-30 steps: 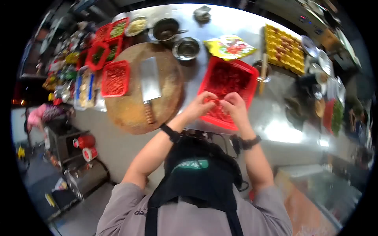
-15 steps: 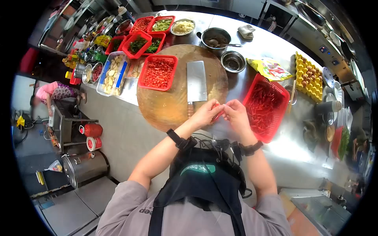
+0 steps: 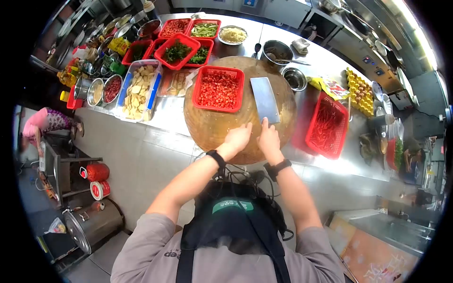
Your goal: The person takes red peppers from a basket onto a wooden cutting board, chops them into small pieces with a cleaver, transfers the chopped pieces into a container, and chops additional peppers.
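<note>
On the round wooden chopping board lies a cleaver with a broad steel blade, its flat facing up. My right hand is closed at its handle, which the hand hides, with the index finger along the base of the blade. Just left of it, my left hand is over the near part of the board with its fingers drawn together; whatever may be in them is hidden. A red basket of chopped red chillies stands on the board beyond my left hand. To the right is a red basket of whole red chillies.
Left of the board stands a clear tub of pale slices. Red baskets of greens, a bowl of minced pale food and a metal pot with a ladle line the back. Egg trays are at right.
My hands have come apart from around red chilli and moved over the board's near edge. My right hand has gone to the cleaver's handle. The view has shifted.
</note>
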A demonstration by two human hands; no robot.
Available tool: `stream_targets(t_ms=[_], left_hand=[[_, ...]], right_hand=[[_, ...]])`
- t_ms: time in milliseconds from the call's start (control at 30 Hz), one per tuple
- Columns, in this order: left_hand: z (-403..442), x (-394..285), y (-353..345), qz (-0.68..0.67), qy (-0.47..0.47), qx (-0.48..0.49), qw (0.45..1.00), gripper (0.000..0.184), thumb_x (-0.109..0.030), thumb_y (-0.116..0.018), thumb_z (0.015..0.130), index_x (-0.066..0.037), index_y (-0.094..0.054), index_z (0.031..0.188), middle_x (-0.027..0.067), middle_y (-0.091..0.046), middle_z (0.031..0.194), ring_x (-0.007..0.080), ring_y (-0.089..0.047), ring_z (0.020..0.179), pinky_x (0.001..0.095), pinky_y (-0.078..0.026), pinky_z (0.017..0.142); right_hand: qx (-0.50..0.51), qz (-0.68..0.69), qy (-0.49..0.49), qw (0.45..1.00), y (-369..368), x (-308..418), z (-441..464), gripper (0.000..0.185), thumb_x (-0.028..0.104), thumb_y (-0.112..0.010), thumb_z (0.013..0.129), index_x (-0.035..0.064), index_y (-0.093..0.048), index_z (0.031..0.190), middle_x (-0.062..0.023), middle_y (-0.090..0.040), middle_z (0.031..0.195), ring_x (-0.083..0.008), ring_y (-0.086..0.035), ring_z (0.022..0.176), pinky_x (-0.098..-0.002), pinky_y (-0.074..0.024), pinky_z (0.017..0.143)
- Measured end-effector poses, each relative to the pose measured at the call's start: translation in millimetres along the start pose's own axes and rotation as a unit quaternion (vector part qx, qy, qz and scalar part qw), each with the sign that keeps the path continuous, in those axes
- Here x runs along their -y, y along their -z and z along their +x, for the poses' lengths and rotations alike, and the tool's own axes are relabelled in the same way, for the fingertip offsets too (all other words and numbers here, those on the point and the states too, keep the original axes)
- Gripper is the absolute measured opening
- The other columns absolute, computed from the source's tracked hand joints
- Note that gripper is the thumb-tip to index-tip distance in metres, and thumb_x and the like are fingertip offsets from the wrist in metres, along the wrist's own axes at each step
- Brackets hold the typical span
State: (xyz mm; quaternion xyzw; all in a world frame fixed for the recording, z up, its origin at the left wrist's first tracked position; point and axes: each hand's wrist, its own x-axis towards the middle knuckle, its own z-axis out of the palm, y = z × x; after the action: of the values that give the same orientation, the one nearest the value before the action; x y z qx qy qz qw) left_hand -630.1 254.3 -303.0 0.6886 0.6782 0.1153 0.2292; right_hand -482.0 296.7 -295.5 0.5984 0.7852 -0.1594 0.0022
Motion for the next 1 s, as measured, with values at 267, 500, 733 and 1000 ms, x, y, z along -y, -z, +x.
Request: stream_targets(t_ms=[267, 500, 733, 1000], left_hand=[[10.9, -15.9, -14.6, -0.023, 0.008, -0.03, 0.999, 0.049, -0.021, -0.076, 0.083, -0.001, -0.049, 0.119, 0.0204, -0.059, 0.114, 0.0388, -0.065, 0.099, 0.0469, -0.057, 0.078], [-13.8, -1.5, 0.0, -0.109, -0.002, -0.094, 0.99, 0.051, -0.006, -0.079, 0.076, 0.0, -0.051, 0.118, 0.0232, -0.055, 0.116, 0.0439, -0.053, 0.11, 0.0489, -0.047, 0.095], [-27.0, 8.4, 2.3, -0.096, -0.039, -0.095, 0.99, 0.031, -0.002, -0.076, 0.076, -0.002, -0.055, 0.099, 0.0191, -0.054, 0.114, 0.0413, -0.053, 0.106, 0.0467, -0.047, 0.092], [-35.8, 11.0, 15.7, -0.111, -0.04, -0.143, 0.983, 0.021, -0.005, -0.074, 0.08, -0.002, -0.057, 0.093, 0.0166, -0.057, 0.105, 0.0393, -0.056, 0.101, 0.0468, -0.048, 0.086]], right_hand=[[-0.071, 0.216, -0.044, 0.973, 78.2, -59.5, -40.0, 0.046, 0.009, -0.065, 0.078, 0.004, -0.057, 0.123, -0.0158, -0.065, 0.087, -0.0338, -0.066, 0.082, -0.0437, -0.0531, 0.076], [0.02, 0.382, -0.081, 0.92, 67.2, -96.4, -99.3, 0.041, 0.005, -0.063, 0.081, 0.0005, -0.059, 0.122, -0.0048, -0.052, 0.072, -0.0134, -0.052, 0.067, -0.028, -0.0474, 0.069], [0.024, 0.405, -0.036, 0.913, 45.8, -100.4, -111.6, 0.042, 0.004, -0.06, 0.083, -0.0004, -0.057, 0.124, -0.0078, -0.049, 0.071, -0.0157, -0.052, 0.065, -0.0302, -0.0471, 0.067], [0.028, 0.422, -0.042, 0.905, 43.4, -95.0, -111.2, 0.041, 0.005, -0.062, 0.083, 0.0005, -0.057, 0.124, -0.0102, -0.054, 0.074, -0.0202, -0.056, 0.067, -0.031, -0.0491, 0.07]])
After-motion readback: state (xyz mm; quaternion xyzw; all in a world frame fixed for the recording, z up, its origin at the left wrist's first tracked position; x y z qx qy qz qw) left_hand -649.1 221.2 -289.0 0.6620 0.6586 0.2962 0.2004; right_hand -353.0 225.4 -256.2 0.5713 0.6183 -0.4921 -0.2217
